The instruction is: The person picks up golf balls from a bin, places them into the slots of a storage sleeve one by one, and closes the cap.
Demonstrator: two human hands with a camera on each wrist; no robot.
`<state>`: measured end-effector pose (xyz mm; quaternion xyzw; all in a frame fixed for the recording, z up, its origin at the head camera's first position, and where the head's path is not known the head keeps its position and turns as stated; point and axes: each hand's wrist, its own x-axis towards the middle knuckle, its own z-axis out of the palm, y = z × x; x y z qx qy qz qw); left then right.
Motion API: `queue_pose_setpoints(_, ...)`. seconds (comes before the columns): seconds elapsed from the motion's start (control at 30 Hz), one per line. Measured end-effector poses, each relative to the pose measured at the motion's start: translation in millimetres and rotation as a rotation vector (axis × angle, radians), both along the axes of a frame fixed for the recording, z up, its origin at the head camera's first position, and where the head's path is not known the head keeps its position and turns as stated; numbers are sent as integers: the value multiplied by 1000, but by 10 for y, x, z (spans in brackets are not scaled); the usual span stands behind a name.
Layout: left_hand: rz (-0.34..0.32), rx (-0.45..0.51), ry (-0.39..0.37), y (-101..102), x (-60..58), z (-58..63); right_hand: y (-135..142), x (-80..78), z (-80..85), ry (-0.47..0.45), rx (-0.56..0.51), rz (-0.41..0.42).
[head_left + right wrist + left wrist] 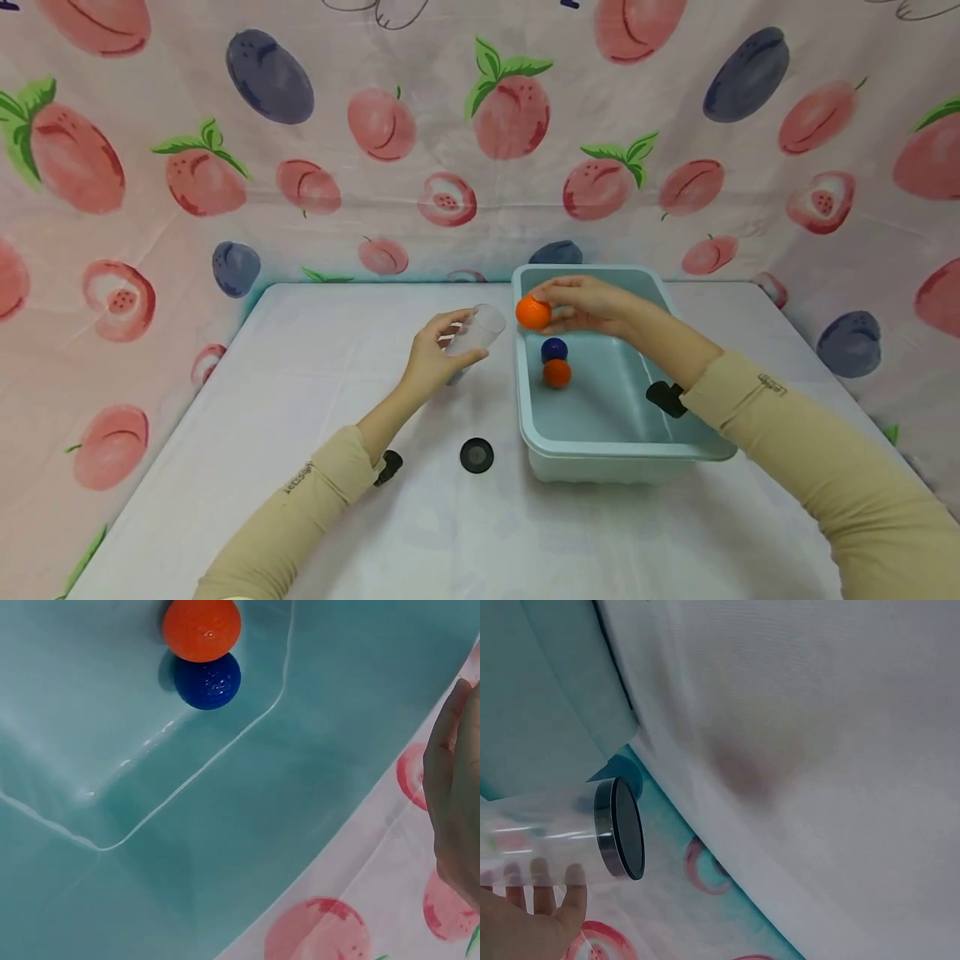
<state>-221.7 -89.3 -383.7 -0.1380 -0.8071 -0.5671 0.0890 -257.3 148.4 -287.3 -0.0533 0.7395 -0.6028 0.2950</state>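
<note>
Ball [533, 313], orange, sits pinched in my right grip [588, 305] near the tub's [607, 468] far-left corner; my left grip [432, 357] grasps a tilted clear cup [477, 329] toward the tabletop's [300, 367] far edge.

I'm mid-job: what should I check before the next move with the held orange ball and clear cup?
1. Right hand grips the held orange ball: ok.
2. Left hand holds the clear cup: ok.
3. Cup upright: not ok; it tilts, mouth toward the bin.
4. Held ball over cup mouth: not ok; it is to the mouth's right.
5. Cup empty: cannot tell; glare hampers the view.
6. Blue ball and other orange ball inside bin: ok.
</note>
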Motion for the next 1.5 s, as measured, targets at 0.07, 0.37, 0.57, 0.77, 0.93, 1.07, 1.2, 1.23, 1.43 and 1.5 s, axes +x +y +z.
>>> queue_pose_setpoints(0.07,5,-3,-2,7,1,3,-25,-1,9,-6,-5,-12)
queue_pose_setpoints(0.37,33,-45,-7,30,4,126,-126,-8,64,-24,-46,-42)
queue_pose_setpoints(0.57,21,-52,-26,33,-1,180,-172,-7,83,-26,-67,-70)
queue_pose_setpoints(0.77,6,-32,-32,52,0,182,-218,0,101,-25,-66,-84)
queue_pose_setpoints(0.93,27,-28,-5,64,-5,183,-237,2,127,-39,-107,-110)
queue_pose_setpoints(1.07,14,-4,25,72,-37,185,-213,-12,145,-6,-116,-112)
queue_pose_setpoints(1.2,9,12,24,56,-64,181,-163,-23,131,3,-95,-112)
queue_pose_setpoints(1.23,14,13,18,48,-68,178,-149,-25,123,5,-86,-110)
queue_pose_setpoints(1.43,27,3,-9,24,-82,167,-57,-45,40,28,-47,-93)
queue_pose_setpoints(1.5,27,6,-16,26,-84,163,-34,-55,5,27,-30,-95)
